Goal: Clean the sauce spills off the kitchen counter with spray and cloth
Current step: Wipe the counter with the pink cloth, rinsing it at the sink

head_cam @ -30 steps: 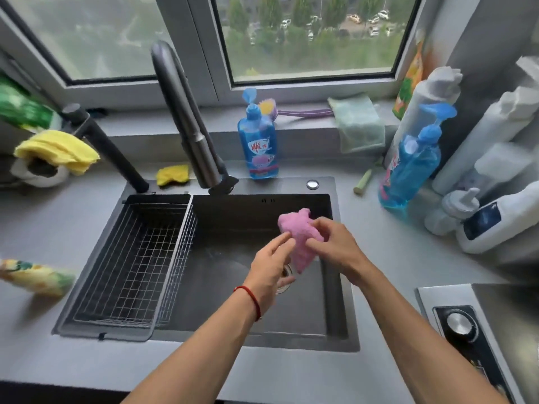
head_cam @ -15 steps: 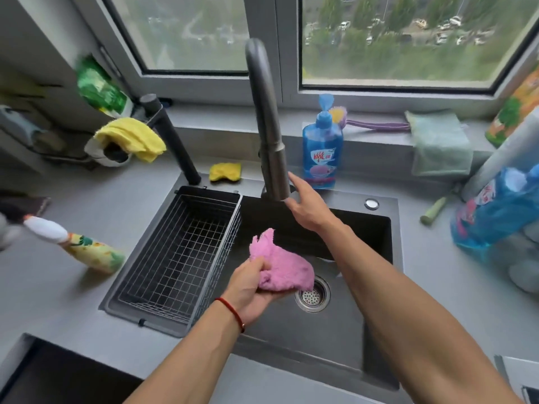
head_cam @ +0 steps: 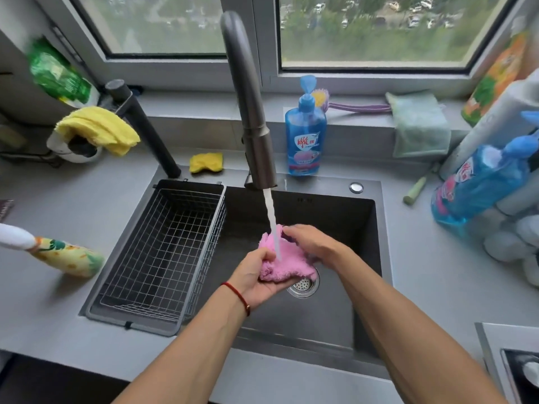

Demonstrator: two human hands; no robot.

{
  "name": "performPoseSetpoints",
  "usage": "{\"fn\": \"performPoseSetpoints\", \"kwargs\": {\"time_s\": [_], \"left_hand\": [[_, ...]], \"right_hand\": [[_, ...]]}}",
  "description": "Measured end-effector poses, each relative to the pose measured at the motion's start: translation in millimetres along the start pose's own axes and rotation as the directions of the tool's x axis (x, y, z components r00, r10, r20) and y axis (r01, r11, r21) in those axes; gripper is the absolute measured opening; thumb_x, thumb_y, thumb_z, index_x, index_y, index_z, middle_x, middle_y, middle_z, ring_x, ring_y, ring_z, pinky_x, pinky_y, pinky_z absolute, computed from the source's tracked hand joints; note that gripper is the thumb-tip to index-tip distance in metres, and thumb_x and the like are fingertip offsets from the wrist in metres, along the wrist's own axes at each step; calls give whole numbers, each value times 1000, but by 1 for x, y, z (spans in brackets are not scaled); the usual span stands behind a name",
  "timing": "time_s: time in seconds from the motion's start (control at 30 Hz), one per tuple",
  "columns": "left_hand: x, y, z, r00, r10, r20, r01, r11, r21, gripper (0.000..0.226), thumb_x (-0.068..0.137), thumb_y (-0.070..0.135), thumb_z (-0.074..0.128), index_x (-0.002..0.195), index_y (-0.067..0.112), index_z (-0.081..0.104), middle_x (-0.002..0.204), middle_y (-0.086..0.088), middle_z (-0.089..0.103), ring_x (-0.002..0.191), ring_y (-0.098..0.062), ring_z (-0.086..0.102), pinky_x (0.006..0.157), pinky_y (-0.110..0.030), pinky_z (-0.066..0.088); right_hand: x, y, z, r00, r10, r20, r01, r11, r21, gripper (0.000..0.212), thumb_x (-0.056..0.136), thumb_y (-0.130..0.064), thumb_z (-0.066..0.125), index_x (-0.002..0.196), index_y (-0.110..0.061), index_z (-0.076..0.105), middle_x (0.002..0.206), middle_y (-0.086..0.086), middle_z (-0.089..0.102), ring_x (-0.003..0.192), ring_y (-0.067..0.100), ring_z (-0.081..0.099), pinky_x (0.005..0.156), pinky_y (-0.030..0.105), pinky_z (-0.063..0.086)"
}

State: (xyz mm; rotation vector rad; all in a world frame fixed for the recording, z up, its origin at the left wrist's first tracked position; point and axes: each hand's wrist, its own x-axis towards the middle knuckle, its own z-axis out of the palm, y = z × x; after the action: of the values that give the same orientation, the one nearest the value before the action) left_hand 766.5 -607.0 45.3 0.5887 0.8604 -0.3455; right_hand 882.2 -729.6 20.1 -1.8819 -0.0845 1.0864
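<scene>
One pink cloth (head_cam: 281,262) sits at the centre of the frame, over the dark sink (head_cam: 335,310) and just above the one drain (head_cam: 303,285). It is bunched, with its long axis running from upper left to lower right. One stream of water (head_cam: 271,220) from the single tall faucet (head_cam: 248,97) lands on it. Two hands hold it: the left hand (head_cam: 256,279) cups and grips its lower left edge, and the right hand (head_cam: 310,240) curls over its upper right side. One wire basket (head_cam: 163,255) fills the sink's left part. On the grey tabletop (head_cam: 58,316), one floral spray bottle (head_cam: 62,255) lies at the left edge, its white head pointing left out of frame.
</scene>
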Motion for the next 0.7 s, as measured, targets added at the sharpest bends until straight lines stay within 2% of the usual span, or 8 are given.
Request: {"fn": "performPoseSetpoints", "kwargs": {"time_s": [0.07,0.13,0.17,0.23,0.33,0.43,0.6,0.7], "left_hand": [[6,0,-2,997,-59,44,54,992,114,56,86,-2,38,130,21,66,128,-25,63,107,-41,66,92,-57,55],[10,-2,-3,992,-120,23,111,962,251,55,86,-1,40,117,27,75,112,-16,72,90,-28,67,90,-43,53],[16,-4,-7,994,-105,-33,110,944,312,50,87,-2,41,110,24,77,95,-12,74,75,-20,66,82,-36,53],[25,-6,-15,980,19,-198,66,907,415,36,88,-6,48,102,12,76,72,-7,71,54,-14,59,65,-30,50],[38,-7,-26,905,254,-340,-71,880,469,23,85,-8,62,106,-5,71,93,-20,73,71,-30,68,71,-44,59],[39,-6,-22,891,328,-315,-129,847,516,10,98,9,57,99,5,66,100,-23,71,84,-34,70,80,-61,59],[36,-9,2,946,250,-207,-114,853,509,14,105,21,46,101,15,58,88,-13,63,78,-31,63,72,-52,59],[35,-7,3,939,264,-219,-107,832,545,13,105,20,47,104,14,58,101,-15,67,87,-32,68,74,-48,61]], "right_hand": [[-12,32,7,978,121,168,-160,957,244,47,94,-52,62,110,-9,75,118,27,72,94,37,64,80,52,55],[-22,53,10,980,119,161,-173,906,387,32,99,-31,64,105,-2,76,107,29,74,85,37,65,65,40,53],[-22,61,11,987,113,118,-152,897,416,25,99,-19,63,108,2,74,106,29,74,81,36,68,63,37,55],[-19,73,15,993,115,-19,-95,894,438,23,94,-7,64,111,6,71,107,28,75,84,32,73,74,41,60],[-13,82,28,973,178,-147,-80,859,506,26,89,-12,72,113,-1,69,106,20,77,96,35,76,91,51,61],[-15,78,43,949,221,-226,-58,824,563,27,86,-15,67,108,0,70,99,17,75,83,30,71,72,41,55],[-16,71,60,961,263,83,-221,555,802,22,89,-15,43,102,-3,56,87,20,68,65,31,60,48,31,46],[-18,71,59,960,245,135,-230,418,879,33,84,-15,44,110,-1,59,100,22,72,80,33,63,53,33,51]]}}
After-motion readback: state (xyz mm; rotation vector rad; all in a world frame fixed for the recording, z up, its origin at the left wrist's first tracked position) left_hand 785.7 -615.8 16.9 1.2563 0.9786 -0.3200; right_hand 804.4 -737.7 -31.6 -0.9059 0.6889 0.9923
